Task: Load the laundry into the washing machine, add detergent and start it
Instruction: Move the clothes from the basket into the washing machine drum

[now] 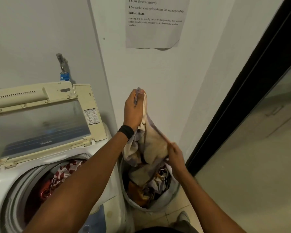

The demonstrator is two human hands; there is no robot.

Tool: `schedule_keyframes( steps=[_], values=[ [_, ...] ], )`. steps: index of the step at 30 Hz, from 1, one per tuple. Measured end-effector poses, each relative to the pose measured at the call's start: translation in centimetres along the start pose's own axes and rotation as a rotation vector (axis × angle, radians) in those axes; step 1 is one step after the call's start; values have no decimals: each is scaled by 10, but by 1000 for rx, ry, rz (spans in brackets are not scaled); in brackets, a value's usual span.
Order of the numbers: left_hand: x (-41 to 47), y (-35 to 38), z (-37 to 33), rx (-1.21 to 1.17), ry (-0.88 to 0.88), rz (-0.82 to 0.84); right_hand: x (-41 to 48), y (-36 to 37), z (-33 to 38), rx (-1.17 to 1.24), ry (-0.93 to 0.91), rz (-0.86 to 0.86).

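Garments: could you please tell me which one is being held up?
The cream-and-lilac cloth, gripped by left hand and right hand above the basket; others lie in basket or drum.

A single wide-angle camera, worn on the person's head, supplies the view. It faces forward and steeply down at close range. Both arms enter from the bottom edge, and the left hand (134, 110) and right hand (175, 155) grip a garment (154, 145) at frame centre. The washing machine (10, 185) fills the lower left, the laundry basket (174, 197) the lower centre. The wall (158, 73) and its printed sheet (156, 34) occupy the upper frame. Vertical edges lean outward toward the top.
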State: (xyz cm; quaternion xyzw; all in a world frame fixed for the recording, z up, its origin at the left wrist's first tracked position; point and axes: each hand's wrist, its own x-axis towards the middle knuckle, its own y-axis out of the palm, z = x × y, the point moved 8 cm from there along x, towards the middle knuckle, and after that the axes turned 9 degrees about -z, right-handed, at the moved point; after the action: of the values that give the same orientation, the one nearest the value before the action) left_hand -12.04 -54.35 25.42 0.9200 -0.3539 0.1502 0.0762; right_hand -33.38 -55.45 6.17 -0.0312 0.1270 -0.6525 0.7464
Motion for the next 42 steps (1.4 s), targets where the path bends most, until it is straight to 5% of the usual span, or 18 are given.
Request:
schedule_keyframes(
  steps=[4, 9, 11, 17, 21, 24, 27, 31, 36, 39, 42],
  values=[
    [-7, 4, -2, 3, 32, 37, 31, -47, 121, 157, -172, -227],
    [-32, 39, 6, 52, 33, 415, 34, -30, 236, 110, -440, -131],
    [-32, 41, 10, -6, -38, 404, 29, -11, 256, 68, -494, -53],
    [-10, 16, 13, -102, -88, 147, 22, 10, 192, -53, -528, -48],
    [1, 17, 9, -45, -62, 115, 7, 42, 74, -175, -300, 176],
    [4, 16, 7, -39, -36, 91, 9, 34, 30, 11, -45, 90],
    [11, 10, 14, -19, -24, 19, 30, -6, 67, 214, 49, -132],
    [22, 3, -3, -53, 20, -60, 59, -67, 202, 117, -336, -293],
    [26, 38, -59, -86, 219, 226, 61, -58, 343, 86, -694, -244],
    [19, 52, -55, 5, 179, 350, 54, -14, 343, 131, -642, 13],
    [14, 47, -33, -6, 97, 269, 45, 3, 304, 85, -604, 26]
  ],
)
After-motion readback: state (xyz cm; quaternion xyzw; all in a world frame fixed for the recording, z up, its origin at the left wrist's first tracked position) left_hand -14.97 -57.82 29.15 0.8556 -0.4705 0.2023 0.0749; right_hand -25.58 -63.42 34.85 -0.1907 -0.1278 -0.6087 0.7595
